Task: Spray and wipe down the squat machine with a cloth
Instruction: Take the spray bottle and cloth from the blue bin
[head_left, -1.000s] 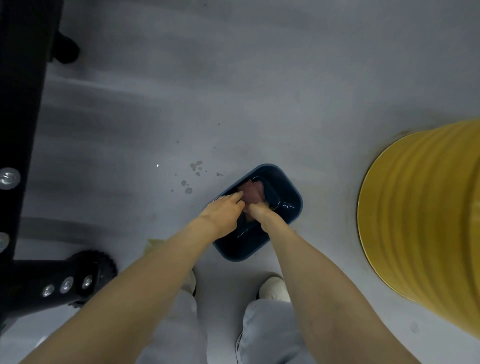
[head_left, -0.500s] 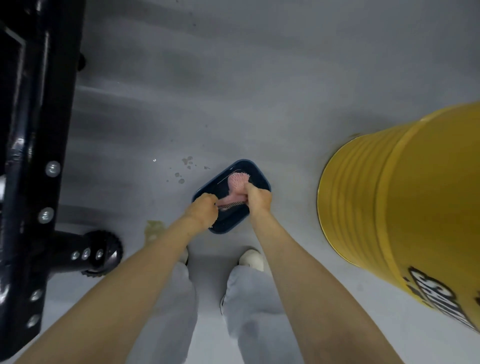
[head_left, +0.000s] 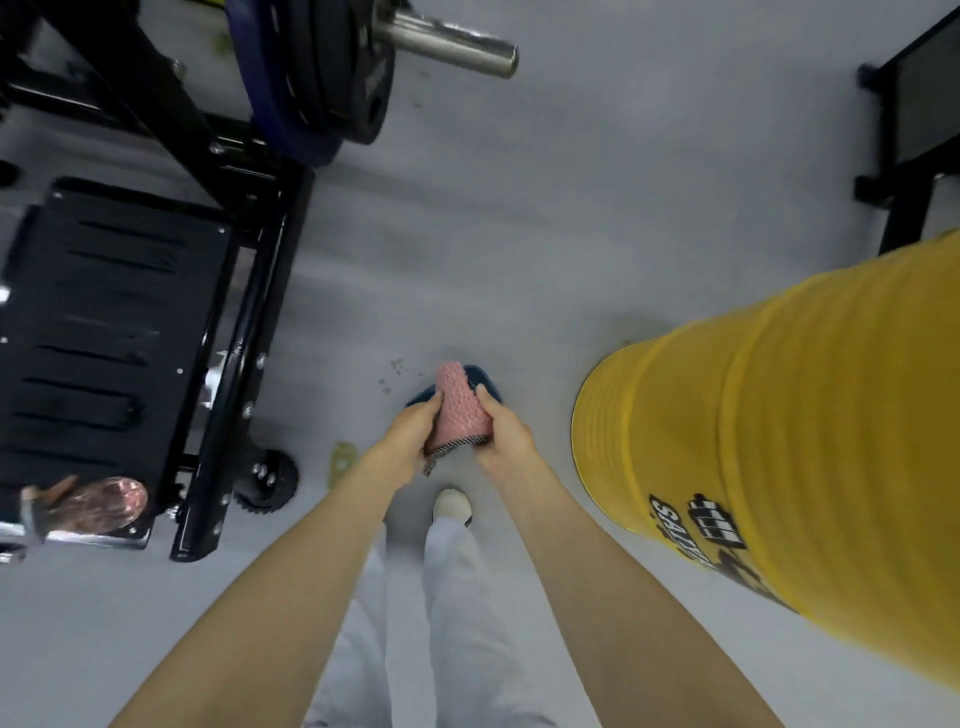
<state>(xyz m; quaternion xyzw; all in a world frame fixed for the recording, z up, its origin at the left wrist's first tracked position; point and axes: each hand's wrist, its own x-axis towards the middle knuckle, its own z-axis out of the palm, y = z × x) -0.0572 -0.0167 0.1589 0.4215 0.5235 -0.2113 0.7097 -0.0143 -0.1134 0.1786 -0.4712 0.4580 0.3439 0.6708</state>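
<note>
Pink textured cloth (head_left: 460, 408) gripped on both sides by left hand (head_left: 410, 441) and right hand (head_left: 506, 436) | above dark blue basin (head_left: 487, 380) on grey floor (head_left: 519, 234) | yellow drum (head_left: 779, 441) near right.

Even, soft overhead light, faint floor shadows; wide-angle bending at edges, slight motion blur throughout.

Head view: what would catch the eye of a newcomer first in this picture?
The large yellow ribbed drum with black lettering fills the right side. In the centre, the left hand and the right hand hold a pink textured cloth, with a dark blue plastic basin showing behind it. The black steel squat machine, loaded with dark weight plates, stands on the left.
</note>
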